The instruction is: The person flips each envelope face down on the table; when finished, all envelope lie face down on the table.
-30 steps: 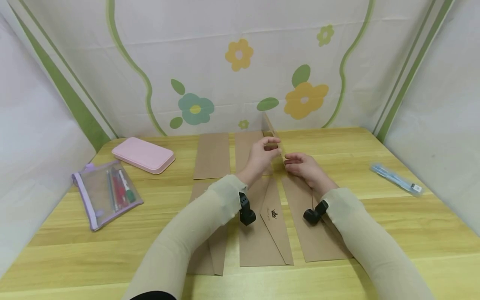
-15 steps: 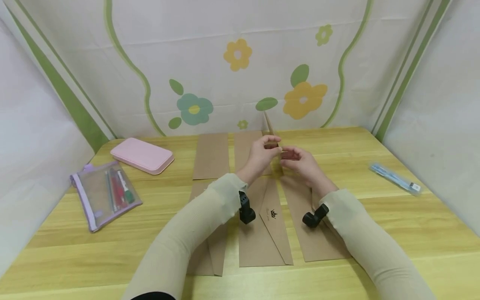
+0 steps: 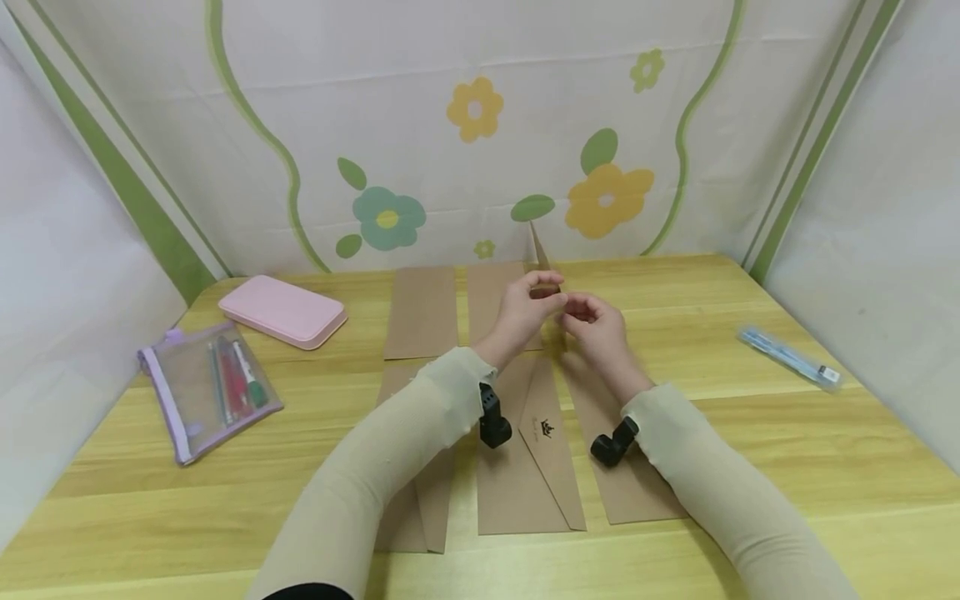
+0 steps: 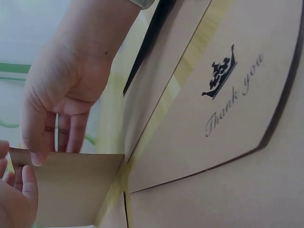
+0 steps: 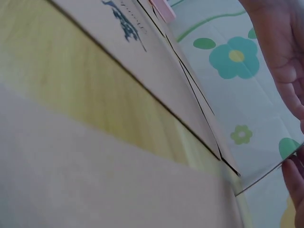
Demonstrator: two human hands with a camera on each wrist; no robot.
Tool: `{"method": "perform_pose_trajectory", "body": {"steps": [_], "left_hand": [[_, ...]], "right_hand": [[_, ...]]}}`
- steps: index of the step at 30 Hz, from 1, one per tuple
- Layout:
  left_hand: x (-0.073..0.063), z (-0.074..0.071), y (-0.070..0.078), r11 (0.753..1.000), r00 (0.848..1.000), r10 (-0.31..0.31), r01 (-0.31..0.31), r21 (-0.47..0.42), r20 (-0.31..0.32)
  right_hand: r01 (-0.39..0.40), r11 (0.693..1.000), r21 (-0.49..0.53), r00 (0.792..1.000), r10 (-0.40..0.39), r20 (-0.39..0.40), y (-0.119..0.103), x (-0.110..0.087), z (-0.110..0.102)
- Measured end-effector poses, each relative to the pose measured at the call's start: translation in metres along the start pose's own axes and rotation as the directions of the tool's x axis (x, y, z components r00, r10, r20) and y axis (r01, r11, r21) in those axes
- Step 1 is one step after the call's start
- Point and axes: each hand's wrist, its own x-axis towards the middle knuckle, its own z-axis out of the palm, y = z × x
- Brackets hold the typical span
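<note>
Over the back of the table, a brown paper envelope (image 3: 539, 247) is held on edge, its narrow side facing me in the head view. My left hand (image 3: 519, 315) pinches it between thumb and fingers from the left. At its near edge, my right hand (image 3: 606, 337) also pinches it, fingertips close to the left hand's. The left wrist view shows the envelope's flat face (image 4: 71, 190), with the right thumb over its edge and the left thumb (image 4: 29, 183) against it. Below lies a flat envelope (image 3: 517, 483) with a crown and "Thank you" on its flap.
More brown envelopes lie flat in rows, including a back-left one (image 3: 420, 312) and a front-right one (image 3: 630, 487). A pink case (image 3: 283, 310) and a mesh zip pouch (image 3: 191, 375) with pens are left. A blue packet (image 3: 787, 357) lies right. A flowered cloth (image 3: 420, 108) hangs behind.
My right hand has moved left and slightly away from me to meet the left hand at the envelope. The upright envelope has turned more edge-on. My left hand has stayed nearly in place.
</note>
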Motion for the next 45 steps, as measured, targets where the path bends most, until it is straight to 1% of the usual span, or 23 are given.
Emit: {"method": "perform_pose_trajectory", "body": {"steps": [3, 5, 7, 10, 15, 19, 21, 25, 30, 33, 36, 40, 43, 45], "left_hand": [[0.0, 0.001, -0.003, 0.999, 1.0, 0.029, -0.028, -0.03, 0.012], [0.0, 0.002, -0.004, 0.998, 0.999, 0.044, -0.043, -0.05, 0.009], [-0.001, 0.003, -0.005, 0.997, 0.999, 0.049, -0.048, -0.068, 0.01], [0.0, 0.005, -0.007, 0.995, 0.999, 0.045, -0.042, -0.093, 0.025], [-0.001, 0.01, -0.008, 0.995, 0.999, 0.025, -0.02, -0.102, 0.045], [-0.002, 0.012, -0.011, 0.996, 1.0, 0.006, -0.005, -0.084, 0.013], [-0.003, 0.013, -0.014, 0.997, 1.0, 0.011, -0.012, -0.079, -0.011], [-0.005, 0.01, -0.016, 0.998, 0.999, 0.014, -0.017, -0.063, -0.052], [-0.006, 0.005, -0.02, 0.999, 0.994, 0.017, -0.02, -0.032, -0.109], [-0.007, 0.004, -0.023, 0.999, 0.988, 0.029, -0.033, -0.022, -0.15], [-0.007, 0.005, -0.025, 0.998, 0.981, 0.055, -0.06, -0.023, -0.184], [-0.007, 0.008, -0.027, 0.995, 0.975, 0.072, -0.085, -0.051, -0.211], [-0.007, 0.009, -0.028, 0.995, 0.974, 0.048, -0.066, -0.071, -0.222], [-0.007, 0.01, -0.029, 0.996, 0.974, 0.021, -0.041, -0.08, -0.227]], "right_hand": [[0.025, 0.998, -0.062, 0.998, -0.029, -0.064, -0.002, -0.002, 0.002], [0.019, 0.996, -0.092, 0.995, -0.028, -0.101, -0.005, -0.004, 0.004], [-0.003, 0.994, -0.113, 0.991, -0.012, -0.131, -0.009, -0.006, 0.005], [-0.033, 0.993, -0.11, 0.984, 0.013, -0.178, -0.012, -0.008, 0.006], [-0.032, 0.994, -0.105, 0.966, 0.004, -0.258, -0.014, -0.011, 0.005], [-0.011, 0.998, -0.061, 0.948, -0.009, -0.319, -0.013, -0.012, 0.006], [-0.002, 0.999, -0.036, 0.938, -0.011, -0.346, -0.013, -0.011, 0.006], [0.007, 1.0, 0.028, 0.929, 0.004, -0.371, -0.014, -0.01, 0.006], [0.027, 0.989, 0.146, 0.918, 0.034, -0.395, -0.017, -0.008, 0.005], [0.03, 0.97, 0.241, 0.913, 0.072, -0.402, -0.019, -0.008, 0.003], [0.018, 0.937, 0.35, 0.905, 0.134, -0.404, -0.02, -0.007, -0.001], [-0.014, 0.872, 0.489, 0.891, 0.233, -0.39, -0.02, -0.006, -0.005], [-0.039, 0.823, 0.567, 0.879, 0.298, -0.372, -0.022, -0.007, -0.007], [-0.05, 0.792, 0.608, 0.871, 0.333, -0.361, -0.023, -0.008, -0.008]]}}
